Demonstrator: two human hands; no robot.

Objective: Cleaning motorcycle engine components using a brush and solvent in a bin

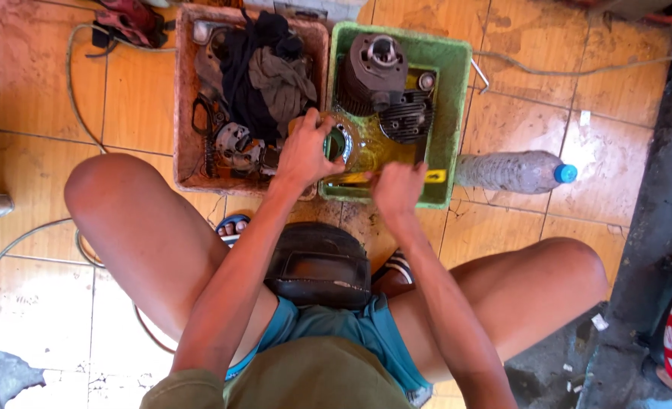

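My left hand (305, 151) grips a round metal engine part (340, 142) with a ring-shaped opening, held over the near left corner of the green tub (452, 98). My right hand (396, 188) is closed on a yellow-handled tool (434, 176), probably a brush, at the tub's near edge. The tub holds yellowish liquid and two finned engine cylinders, a larger dark one (371, 72) and a smaller one (408, 115). I sit on a low black stool (319, 265) with my knees spread.
A reddish-brown tub (186, 91) to the left holds dark rags and metal parts. A clear plastic bottle with a blue cap (514, 171) lies right of the green tub. Cables run over the orange tiled floor (33, 91). A concrete edge runs along the right.
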